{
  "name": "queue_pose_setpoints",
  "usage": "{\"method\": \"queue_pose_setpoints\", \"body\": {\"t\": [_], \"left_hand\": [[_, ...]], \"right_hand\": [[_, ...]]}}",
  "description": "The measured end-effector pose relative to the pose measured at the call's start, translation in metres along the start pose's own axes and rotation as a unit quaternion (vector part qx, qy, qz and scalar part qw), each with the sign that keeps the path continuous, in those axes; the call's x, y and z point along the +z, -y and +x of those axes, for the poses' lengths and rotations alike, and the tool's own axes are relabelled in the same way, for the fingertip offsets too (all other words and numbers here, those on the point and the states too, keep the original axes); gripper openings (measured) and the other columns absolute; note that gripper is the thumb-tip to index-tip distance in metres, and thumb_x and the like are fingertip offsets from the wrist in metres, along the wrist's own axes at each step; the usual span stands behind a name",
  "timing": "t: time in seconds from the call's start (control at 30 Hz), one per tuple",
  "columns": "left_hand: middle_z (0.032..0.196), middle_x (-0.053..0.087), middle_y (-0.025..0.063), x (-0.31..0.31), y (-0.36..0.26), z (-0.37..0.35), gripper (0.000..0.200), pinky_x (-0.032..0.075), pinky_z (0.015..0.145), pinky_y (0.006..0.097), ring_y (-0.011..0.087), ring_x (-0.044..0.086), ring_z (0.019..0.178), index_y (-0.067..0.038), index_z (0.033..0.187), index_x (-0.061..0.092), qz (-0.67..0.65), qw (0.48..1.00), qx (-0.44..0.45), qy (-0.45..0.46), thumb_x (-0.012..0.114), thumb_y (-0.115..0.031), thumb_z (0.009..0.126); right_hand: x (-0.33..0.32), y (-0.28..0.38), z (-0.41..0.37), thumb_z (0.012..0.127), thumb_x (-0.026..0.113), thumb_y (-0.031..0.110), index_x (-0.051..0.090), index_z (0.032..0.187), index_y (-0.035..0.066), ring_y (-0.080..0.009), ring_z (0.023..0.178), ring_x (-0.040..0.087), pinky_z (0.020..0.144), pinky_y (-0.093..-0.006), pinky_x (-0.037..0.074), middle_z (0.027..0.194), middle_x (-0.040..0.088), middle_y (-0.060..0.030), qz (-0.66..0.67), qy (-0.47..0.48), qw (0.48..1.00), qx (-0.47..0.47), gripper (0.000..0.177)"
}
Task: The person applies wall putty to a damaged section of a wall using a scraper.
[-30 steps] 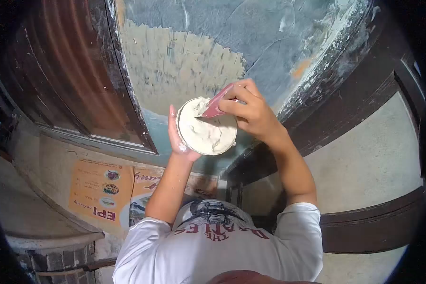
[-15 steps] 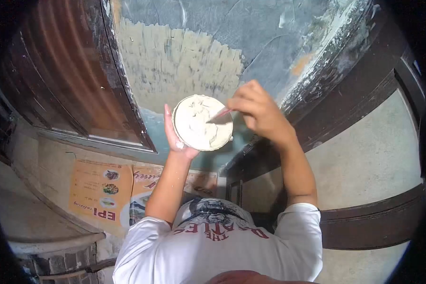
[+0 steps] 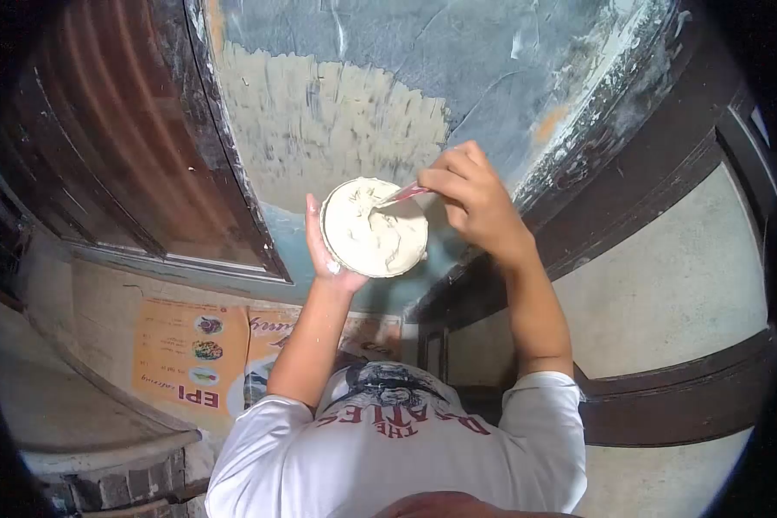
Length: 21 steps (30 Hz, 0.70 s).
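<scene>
My left hand (image 3: 324, 250) cradles a round tub (image 3: 325, 244) from its left side and below, with some fingers hidden under it. Thick cream-white putty (image 3: 371, 242) fills the tub, its surface ridged and swirled. In my right hand (image 3: 470, 194) is a small putty knife (image 3: 412, 192) with a reddish handle, gripped between thumb and fingers. Its tip dips into the putty near the upper middle of the tub. White smears mark my left palm.
Ahead stands a blue-grey wall (image 3: 388, 43) bearing a broad cream putty patch (image 3: 328, 129). A dark wooden door (image 3: 129, 129) is at left, and dark frames with pale panels (image 3: 665, 268) at right. An orange printed banner (image 3: 181, 345) lies lower left.
The putty knife's tip has moved up and slightly left within the putty, which now shows a curved groove. The tub has shifted slightly right and down in view.
</scene>
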<state>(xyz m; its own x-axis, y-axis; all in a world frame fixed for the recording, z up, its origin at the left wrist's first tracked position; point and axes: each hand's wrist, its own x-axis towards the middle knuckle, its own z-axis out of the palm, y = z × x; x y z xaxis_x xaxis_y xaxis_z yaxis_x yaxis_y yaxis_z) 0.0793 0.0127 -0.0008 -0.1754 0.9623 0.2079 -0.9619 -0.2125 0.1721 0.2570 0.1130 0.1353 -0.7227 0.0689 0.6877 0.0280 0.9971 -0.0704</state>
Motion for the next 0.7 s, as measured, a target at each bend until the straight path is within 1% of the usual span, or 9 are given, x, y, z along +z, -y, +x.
{"method": "queue_pose_setpoints", "body": {"t": [0.03, 0.17, 0.23, 0.3, 0.37, 0.43, 0.5, 0.57, 0.7], "left_hand": [[0.145, 0.056, 0.0209, -0.002, -0.002, 0.001, 0.090, 0.045, 0.109, 0.0563, 0.0402, 0.057, 0.129, -0.001, 0.146, 0.049, 0.000, 1.000, -0.001, 0.000, 0.037, -0.075, 0.096], [0.148, 0.053, 0.0213, -0.002, -0.011, 0.007, 0.091, 0.041, 0.111, 0.0617, 0.0429, 0.053, 0.132, -0.002, 0.147, 0.049, 0.015, 1.000, -0.003, -0.028, 0.040, -0.076, 0.095], [0.148, 0.053, 0.0214, -0.003, -0.016, 0.011, 0.091, 0.041, 0.111, 0.0615, 0.0428, 0.052, 0.133, -0.002, 0.147, 0.049, -0.003, 1.000, -0.017, -0.008, 0.041, -0.075, 0.094], [0.148, 0.052, 0.0215, -0.003, -0.019, 0.012, 0.090, 0.041, 0.112, 0.0610, 0.0428, 0.052, 0.133, -0.002, 0.146, 0.050, -0.004, 1.000, -0.026, 0.001, 0.041, -0.075, 0.094], [0.148, 0.052, 0.0215, -0.005, -0.021, 0.010, 0.090, 0.041, 0.112, 0.0604, 0.0428, 0.052, 0.134, -0.002, 0.146, 0.050, -0.008, 0.999, -0.034, 0.006, 0.041, -0.075, 0.094], [0.148, 0.052, 0.0214, -0.008, -0.026, 0.007, 0.090, 0.041, 0.112, 0.0607, 0.0428, 0.052, 0.133, -0.002, 0.146, 0.050, -0.054, 0.997, -0.053, 0.013, 0.042, -0.074, 0.094], [0.148, 0.053, 0.0210, -0.013, -0.029, 0.007, 0.090, 0.040, 0.111, 0.0627, 0.0427, 0.051, 0.134, -0.002, 0.146, 0.051, -0.063, 0.996, -0.062, 0.025, 0.042, -0.075, 0.093], [0.145, 0.055, 0.0196, -0.015, -0.030, 0.004, 0.090, 0.042, 0.110, 0.0629, 0.0419, 0.053, 0.132, -0.005, 0.144, 0.053, 0.006, 0.997, -0.035, -0.070, 0.043, -0.078, 0.092], [0.144, 0.056, 0.0191, -0.021, -0.035, -0.001, 0.089, 0.042, 0.110, 0.0606, 0.0410, 0.054, 0.131, -0.004, 0.142, 0.054, 0.017, 0.998, -0.028, -0.053, 0.042, -0.076, 0.093]], "right_hand": [[-0.003, 0.001, 0.001, 0.072, 0.066, -0.006, 0.072, 0.104, 0.008, -0.0300, 0.094, 0.056, 0.085, -0.0390, 0.049, 0.093, 0.061, -0.0071, -0.011, 0.005, 1.000, 0.021, 0.035], [-0.008, -0.003, 0.002, 0.074, 0.065, -0.007, 0.069, 0.106, 0.008, -0.0314, 0.095, 0.058, 0.085, -0.0412, 0.050, 0.095, 0.062, -0.0080, -0.047, 0.010, 0.996, 0.075, 0.035], [-0.010, -0.008, 0.002, 0.076, 0.064, -0.007, 0.068, 0.106, 0.007, -0.0326, 0.096, 0.058, 0.085, -0.0421, 0.051, 0.097, 0.063, -0.0090, -0.068, -0.003, 0.994, 0.089, 0.033], [-0.017, -0.020, 0.000, 0.077, 0.064, -0.007, 0.068, 0.106, 0.007, -0.0342, 0.096, 0.058, 0.084, -0.0427, 0.050, 0.097, 0.064, -0.0100, -0.115, -0.055, 0.986, 0.107, 0.032], [-0.028, -0.031, 0.001, 0.086, 0.064, -0.001, 0.068, 0.106, 0.006, -0.0359, 0.096, 0.058, 0.083, -0.0446, 0.049, 0.099, 0.066, -0.0117, -0.160, -0.096, 0.972, 0.141, 0.021], [-0.035, -0.043, -0.002, 0.091, 0.064, 0.006, 0.068, 0.106, 0.007, -0.0367, 0.096, 0.058, 0.085, -0.0449, 0.049, 0.102, 0.067, -0.0119, -0.177, -0.115, 0.957, 0.198, 0.015], [-0.030, -0.056, -0.009, 0.092, 0.065, 0.008, 0.068, 0.107, 0.008, -0.0371, 0.096, 0.059, 0.085, -0.0452, 0.050, 0.102, 0.067, -0.0117, -0.196, -0.115, 0.951, 0.209, 0.016], [-0.018, -0.068, -0.019, 0.093, 0.066, 0.010, 0.068, 0.108, 0.008, -0.0375, 0.096, 0.059, 0.084, -0.0455, 0.050, 0.102, 0.067, -0.0114, -0.214, -0.110, 0.946, 0.218, 0.016], [0.000, -0.084, -0.024, 0.091, 0.068, 0.011, 0.068, 0.108, 0.011, -0.0370, 0.096, 0.060, 0.081, -0.0467, 0.051, 0.099, 0.066, -0.0099, -0.231, -0.108, 0.942, 0.217, 0.017]]}}
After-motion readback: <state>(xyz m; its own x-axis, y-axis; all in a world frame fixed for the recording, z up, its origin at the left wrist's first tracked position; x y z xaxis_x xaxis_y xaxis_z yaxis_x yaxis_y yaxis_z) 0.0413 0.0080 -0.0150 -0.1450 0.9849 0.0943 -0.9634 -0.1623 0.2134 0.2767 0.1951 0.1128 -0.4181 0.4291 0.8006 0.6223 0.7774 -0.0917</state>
